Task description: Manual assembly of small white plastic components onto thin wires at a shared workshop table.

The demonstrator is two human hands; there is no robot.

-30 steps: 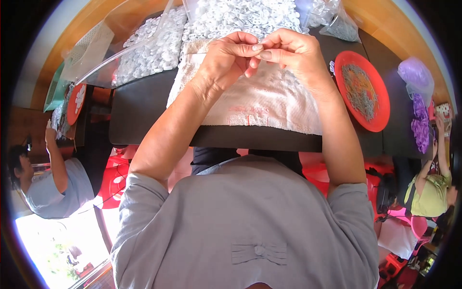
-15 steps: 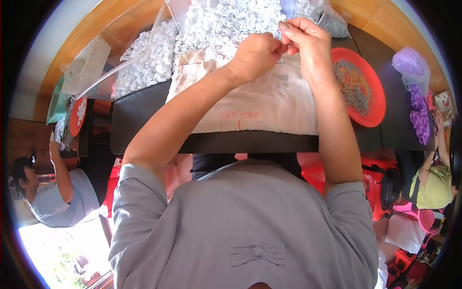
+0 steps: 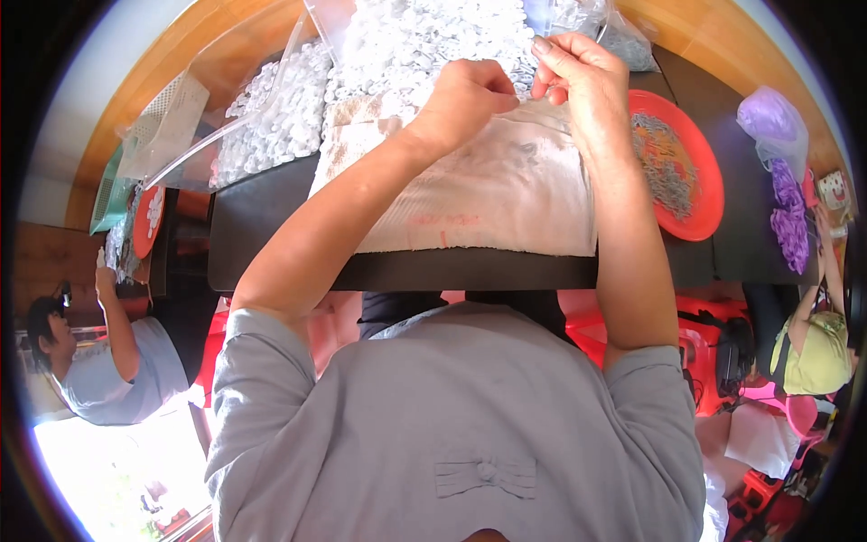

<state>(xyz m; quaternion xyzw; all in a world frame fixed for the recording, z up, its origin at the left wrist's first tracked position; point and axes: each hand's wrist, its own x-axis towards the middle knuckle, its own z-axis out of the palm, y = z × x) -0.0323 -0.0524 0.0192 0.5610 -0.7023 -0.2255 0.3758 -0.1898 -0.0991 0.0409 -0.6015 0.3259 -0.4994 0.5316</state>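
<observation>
Above the far edge of a pale cloth (image 3: 479, 203), my left hand (image 3: 465, 99) is closed, its thumb and fingers pressed together. What lies in that grip, if anything, is hidden. Just to its right, my right hand (image 3: 587, 81) pinches with thumb and forefinger near a tiny piece too small to name. A narrow gap separates the two hands. Behind them spreads a large heap of small white plastic pieces (image 3: 424, 41). To the right of my right wrist sits a red oval tray (image 3: 709, 194) of small grey nails (image 3: 664, 185).
At the left, a clear plastic bin (image 3: 194, 158) holds more white pieces. The dark table (image 3: 406, 269) runs along my front. Purple bags (image 3: 787, 221) lie at the far right. One person (image 3: 113, 361) works at the left, another (image 3: 813, 348) at the right.
My hands, close together before, have drawn slightly apart. The left moved a little left, the right a little right.
</observation>
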